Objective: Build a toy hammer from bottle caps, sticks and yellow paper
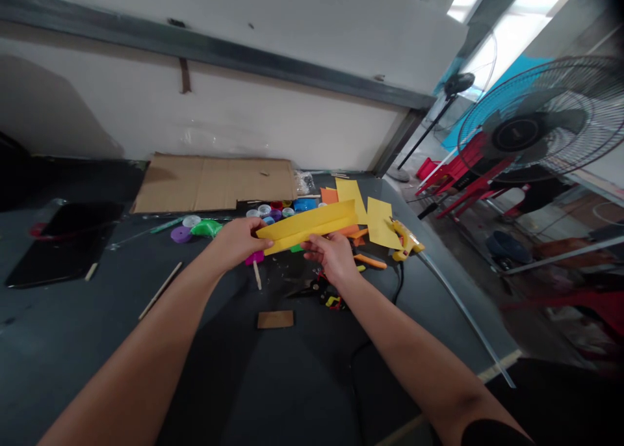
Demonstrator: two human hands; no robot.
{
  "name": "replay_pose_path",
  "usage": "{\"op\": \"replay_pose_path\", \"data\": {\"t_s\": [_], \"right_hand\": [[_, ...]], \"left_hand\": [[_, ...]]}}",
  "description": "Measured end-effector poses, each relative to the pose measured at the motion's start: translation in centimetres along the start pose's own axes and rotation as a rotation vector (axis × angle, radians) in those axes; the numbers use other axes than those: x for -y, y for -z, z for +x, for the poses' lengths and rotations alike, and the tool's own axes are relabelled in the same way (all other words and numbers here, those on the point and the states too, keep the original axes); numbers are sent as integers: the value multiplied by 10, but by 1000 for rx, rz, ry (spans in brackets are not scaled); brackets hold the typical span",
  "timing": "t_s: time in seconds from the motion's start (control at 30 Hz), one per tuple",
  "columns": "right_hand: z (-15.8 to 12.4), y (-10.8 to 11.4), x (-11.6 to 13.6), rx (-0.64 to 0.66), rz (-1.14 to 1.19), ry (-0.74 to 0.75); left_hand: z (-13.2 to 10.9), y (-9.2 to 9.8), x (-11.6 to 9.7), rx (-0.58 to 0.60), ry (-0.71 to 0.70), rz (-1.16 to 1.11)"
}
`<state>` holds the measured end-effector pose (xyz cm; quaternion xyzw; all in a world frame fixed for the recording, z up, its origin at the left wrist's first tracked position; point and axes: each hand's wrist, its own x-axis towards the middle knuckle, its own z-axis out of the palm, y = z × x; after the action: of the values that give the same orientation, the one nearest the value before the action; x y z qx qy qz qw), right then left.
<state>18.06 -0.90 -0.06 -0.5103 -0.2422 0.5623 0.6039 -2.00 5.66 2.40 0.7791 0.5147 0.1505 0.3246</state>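
Note:
A long strip of yellow paper (312,223), creased along its length, is held up above the dark table. My left hand (240,243) pinches its left end between thumb and fingers. Along its lower edge, right of the middle, my right hand (334,254) grips it with thumb and fingertips. Beneath and behind the strip are colored bottle caps (264,210), partly hidden by it. Below my right hand lie dark scissors or pliers (316,290) with red and yellow parts. A small brown cardboard rectangle (275,319) rests nearer to me.
Flat cardboard (214,183) lies against the wall. More yellow sheets (383,222) and a yellow glue gun (407,239) with a black cord sit at the right. On the left are a black phone-like slab (53,244) and a thin stick (160,290). A fan (519,132) stands beyond the table.

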Motion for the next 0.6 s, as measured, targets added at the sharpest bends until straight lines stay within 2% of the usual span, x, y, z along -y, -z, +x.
{"op": "replay_pose_path", "data": {"t_s": [0.13,0.4,0.53,0.6], "right_hand": [[-1,-1,0,-6,-28,3],[-1,0,-3,30,-71,-9],[1,4,7,-5,-170,-10],[1,11,18,28,-300,-39]], "left_hand": [[1,-1,1,-15,-17,117],[2,-3,4,37,-5,81],[3,-2,6,54,-22,67],[4,-2,9,54,-32,74]]}}
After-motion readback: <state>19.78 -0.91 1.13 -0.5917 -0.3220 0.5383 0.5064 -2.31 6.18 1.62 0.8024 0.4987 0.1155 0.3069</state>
